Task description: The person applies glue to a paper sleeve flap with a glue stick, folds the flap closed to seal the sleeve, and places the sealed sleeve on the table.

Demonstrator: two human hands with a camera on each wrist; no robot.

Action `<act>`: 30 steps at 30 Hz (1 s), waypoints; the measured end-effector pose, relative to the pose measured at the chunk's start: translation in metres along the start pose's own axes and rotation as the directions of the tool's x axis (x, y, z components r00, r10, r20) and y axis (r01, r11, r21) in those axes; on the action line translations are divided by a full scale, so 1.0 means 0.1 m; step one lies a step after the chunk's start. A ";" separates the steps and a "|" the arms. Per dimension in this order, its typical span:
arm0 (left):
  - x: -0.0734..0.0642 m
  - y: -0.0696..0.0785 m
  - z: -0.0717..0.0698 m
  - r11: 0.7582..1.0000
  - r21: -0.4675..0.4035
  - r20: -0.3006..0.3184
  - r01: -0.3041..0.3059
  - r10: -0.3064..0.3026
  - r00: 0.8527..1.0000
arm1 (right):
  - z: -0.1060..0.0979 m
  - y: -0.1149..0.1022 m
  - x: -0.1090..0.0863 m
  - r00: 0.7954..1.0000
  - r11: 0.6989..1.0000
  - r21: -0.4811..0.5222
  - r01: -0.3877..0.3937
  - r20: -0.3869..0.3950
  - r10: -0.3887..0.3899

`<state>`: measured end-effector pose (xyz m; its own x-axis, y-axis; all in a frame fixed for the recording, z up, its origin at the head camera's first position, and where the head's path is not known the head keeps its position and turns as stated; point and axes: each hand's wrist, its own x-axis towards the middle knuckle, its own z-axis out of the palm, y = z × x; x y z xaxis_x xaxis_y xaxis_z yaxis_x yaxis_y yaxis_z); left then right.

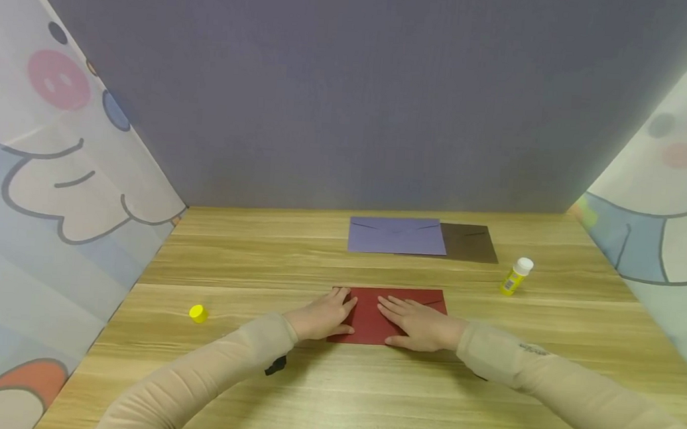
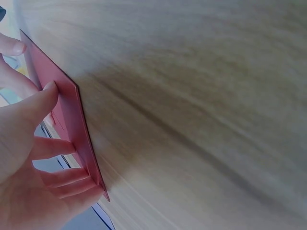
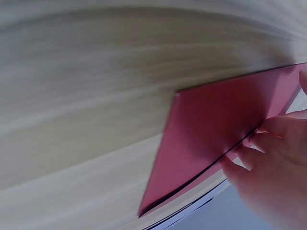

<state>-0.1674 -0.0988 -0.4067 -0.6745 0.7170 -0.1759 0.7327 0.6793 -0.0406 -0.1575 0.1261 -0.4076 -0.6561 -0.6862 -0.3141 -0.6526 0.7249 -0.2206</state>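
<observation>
A red envelope (image 1: 369, 317) lies flat on the wooden table in front of me, flap side up. My left hand (image 1: 321, 316) rests on its left end, fingers extended across the paper and thumb near the lower edge. On the right half, my right hand (image 1: 422, 324) lies with fingers spread, touching the envelope. The right wrist view shows that hand's fingertips (image 3: 229, 165) along a dark line on the red envelope (image 3: 206, 127), apparently the flap's edge. In the left wrist view, the thumb and fingers (image 2: 62, 178) touch the envelope's end.
Behind lie a purple envelope (image 1: 396, 237) and a dark brown envelope (image 1: 470, 243), partly overlapped by the purple one. A yellow glue stick (image 1: 516, 277) with a white end lies at the right. A small yellow cap (image 1: 198, 313) sits at the left. A grey wall (image 1: 364, 96) stands behind the table.
</observation>
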 end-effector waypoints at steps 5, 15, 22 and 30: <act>0.00 0.00 0.00 1.000 0.005 -0.002 -0.008 0.008 1.000 | 0.02 0.07 -0.09 1.000 0.999 0.041 0.007 -0.026 -0.006; 0.00 0.00 0.02 1.000 0.007 -0.003 -0.021 0.021 1.000 | 0.07 0.21 -0.27 0.997 0.998 0.064 0.003 -0.081 0.003; 0.00 0.00 0.03 0.999 0.014 -0.007 -0.032 0.032 0.999 | 0.09 0.29 -0.34 0.993 0.998 0.065 0.015 -0.119 -0.007; 0.00 -0.02 0.03 0.999 0.030 -0.024 -0.036 0.037 0.999 | -0.06 0.31 -0.24 0.986 0.999 -0.022 0.023 -0.166 -0.027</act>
<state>-0.1685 -0.1001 -0.4100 -0.6491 0.7451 -0.1535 0.7589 0.6480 -0.0637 -0.1646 0.1647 -0.4016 -0.6922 -0.7059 -0.1503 -0.6759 0.7071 -0.2079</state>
